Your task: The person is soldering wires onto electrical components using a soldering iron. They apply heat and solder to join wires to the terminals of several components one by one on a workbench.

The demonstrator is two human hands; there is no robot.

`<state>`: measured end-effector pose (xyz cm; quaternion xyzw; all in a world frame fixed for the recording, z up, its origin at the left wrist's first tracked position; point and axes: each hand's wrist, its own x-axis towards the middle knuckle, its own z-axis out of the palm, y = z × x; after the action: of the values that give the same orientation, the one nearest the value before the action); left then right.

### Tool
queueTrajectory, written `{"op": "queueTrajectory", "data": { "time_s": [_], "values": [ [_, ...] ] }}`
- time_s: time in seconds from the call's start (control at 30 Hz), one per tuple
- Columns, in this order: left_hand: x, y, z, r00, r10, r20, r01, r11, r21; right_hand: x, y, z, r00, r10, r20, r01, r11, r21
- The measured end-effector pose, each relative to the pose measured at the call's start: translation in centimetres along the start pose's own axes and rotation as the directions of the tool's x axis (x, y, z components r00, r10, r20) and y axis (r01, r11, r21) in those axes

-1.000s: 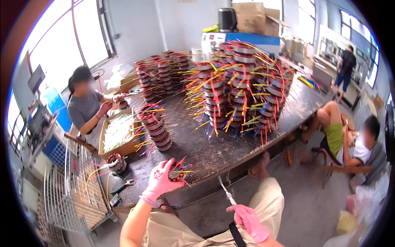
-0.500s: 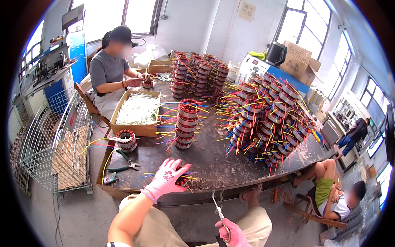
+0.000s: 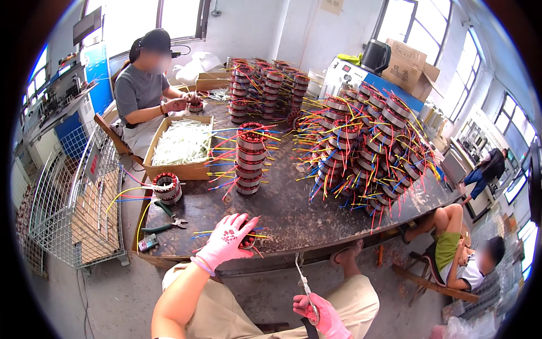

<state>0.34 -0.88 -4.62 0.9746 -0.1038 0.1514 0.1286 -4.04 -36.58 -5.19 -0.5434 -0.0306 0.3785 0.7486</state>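
My left hand (image 3: 227, 238), in a pink glove, is closed over a small wire-wound motor stator (image 3: 248, 242) at the table's front edge. Its coloured leads stick out on both sides, and the palm covers part of it. Below the table edge, over my lap, my right hand (image 3: 320, 316) wears a pink glove too and grips a slim metal tool (image 3: 305, 282). The tool has a ring-like handle and a long thin bent end pointing up; its exact kind is unclear. Beyond my left hand rises a stack of stators (image 3: 250, 158).
Left on the table are a single stator (image 3: 167, 188), green-handled pliers (image 3: 164, 219), a small device (image 3: 148, 243) and a carton of white sleeves (image 3: 179, 172). A large heap of stators (image 3: 367, 147) fills the right. A co-worker (image 3: 148, 85) sits at the far left; another person (image 3: 463, 265) sits right.
The view has shifted slightly, so the table's things sit a little further left and higher. My left hand stays on the stator; my right hand still holds the tool.
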Motion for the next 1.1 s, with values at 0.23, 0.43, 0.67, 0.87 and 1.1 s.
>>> {"op": "queueTrajectory", "data": {
  "time_s": [0.23, 0.43, 0.67, 0.87, 1.1],
  "values": [
    [0.0, 0.0, 0.1, 1.000, -0.011, 0.009, 0.011, 1.000, 0.008, 0.2, 0.4, -0.5, 0.996, 0.003, -0.093, -0.014, 0.994, -0.111],
    [0.1, -0.2, 0.3, 0.999, -0.012, 0.041, 0.011, 1.000, 0.019, 0.3, 0.6, -0.3, 0.963, 0.107, -0.246, -0.131, 0.988, -0.084],
    [0.5, -0.3, 0.4, 0.999, -0.013, 0.049, 0.012, 1.000, 0.011, -0.8, -1.1, 1.0, 0.967, 0.075, -0.245, -0.095, 0.993, -0.074],
    [0.7, 0.1, -0.5, 0.998, -0.017, 0.066, 0.019, 1.000, -0.024, -1.1, -1.9, 1.5, 0.988, 0.038, -0.147, -0.042, 0.999, -0.023],
    [0.6, 0.0, -0.1, 0.999, -0.020, 0.042, 0.021, 1.000, -0.021, -0.4, -0.2, -0.2, 0.971, 0.077, -0.225, -0.081, 0.997, -0.010]
  ]
}}
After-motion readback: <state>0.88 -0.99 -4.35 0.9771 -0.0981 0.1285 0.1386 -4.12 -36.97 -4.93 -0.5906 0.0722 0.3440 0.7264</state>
